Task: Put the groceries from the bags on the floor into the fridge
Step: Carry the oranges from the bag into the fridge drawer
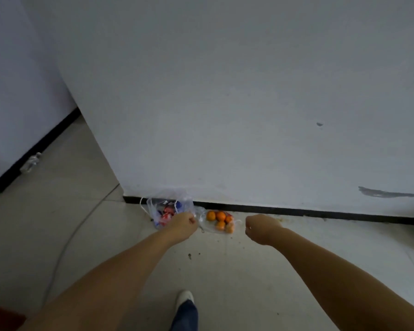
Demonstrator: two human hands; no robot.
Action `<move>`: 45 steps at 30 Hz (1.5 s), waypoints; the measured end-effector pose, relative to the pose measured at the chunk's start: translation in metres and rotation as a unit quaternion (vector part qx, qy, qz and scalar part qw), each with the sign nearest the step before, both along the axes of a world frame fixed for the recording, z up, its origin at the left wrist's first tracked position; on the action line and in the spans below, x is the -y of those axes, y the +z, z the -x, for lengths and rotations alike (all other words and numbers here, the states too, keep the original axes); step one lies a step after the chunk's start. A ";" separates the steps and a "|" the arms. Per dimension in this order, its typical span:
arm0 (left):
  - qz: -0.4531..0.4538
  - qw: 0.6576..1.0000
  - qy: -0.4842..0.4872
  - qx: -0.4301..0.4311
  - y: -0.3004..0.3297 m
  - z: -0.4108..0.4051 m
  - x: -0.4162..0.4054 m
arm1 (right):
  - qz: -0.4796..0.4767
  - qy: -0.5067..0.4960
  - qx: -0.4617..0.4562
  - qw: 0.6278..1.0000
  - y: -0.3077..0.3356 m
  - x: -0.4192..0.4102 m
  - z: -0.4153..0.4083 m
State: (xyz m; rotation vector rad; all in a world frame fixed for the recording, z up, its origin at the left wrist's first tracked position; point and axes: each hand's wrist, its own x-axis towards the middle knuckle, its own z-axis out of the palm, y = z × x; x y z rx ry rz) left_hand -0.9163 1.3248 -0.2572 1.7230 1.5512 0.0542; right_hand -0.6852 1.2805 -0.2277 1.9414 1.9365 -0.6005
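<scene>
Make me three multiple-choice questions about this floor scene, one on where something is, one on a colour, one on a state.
1. Where do the two bags lie?
A. against the wall's black skirting
B. on a chair
C. inside a fridge

2. What colour is the fruit in the right bag?
A. green
B. orange
C. purple

3. How are the hands?
A. flat on the floor
B. curled, holding nothing
C. each lifting a bag

Answers: 1 A, both bags, the left bag too, sit at the skirting. 2 B, the fruit is orange. 3 B, left hand and right hand are curled fists above the floor.

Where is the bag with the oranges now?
In the head view, the bag of oranges lies on the floor against the black baseboard, between both hands.
</scene>
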 end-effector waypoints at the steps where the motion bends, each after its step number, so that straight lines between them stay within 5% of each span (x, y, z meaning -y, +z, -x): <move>1: 0.003 1.000 -0.008 -0.004 -0.002 0.000 -0.023 | 0.004 -0.013 0.000 1.000 -0.004 -0.017 -0.001; 11: 0.083 0.994 -0.065 -0.001 -0.092 -0.036 -0.176 | 0.042 -0.124 -0.065 0.989 -0.101 -0.158 -0.029; 19: 0.115 0.990 -0.079 0.000 -0.364 -0.076 -0.272 | 0.046 -0.198 -0.129 0.971 -0.375 -0.271 -0.054; 26: 0.058 0.991 -0.121 -0.025 -0.574 -0.115 -0.355 | 0.019 -0.265 -0.201 0.943 -0.592 -0.335 -0.071; 29: 0.015 0.987 -0.147 -0.060 -0.634 -0.132 -0.380 | -0.006 -0.220 -0.193 0.956 -0.659 -0.359 -0.073; 38: -0.047 0.938 -0.296 -0.174 -0.712 -0.160 -0.404 | 0.024 -0.141 -0.156 0.977 -0.726 -0.400 -0.066; 45: -0.058 0.926 -0.318 -0.193 -0.740 -0.150 -0.414 | 0.025 -0.107 -0.064 0.992 -0.753 -0.418 -0.064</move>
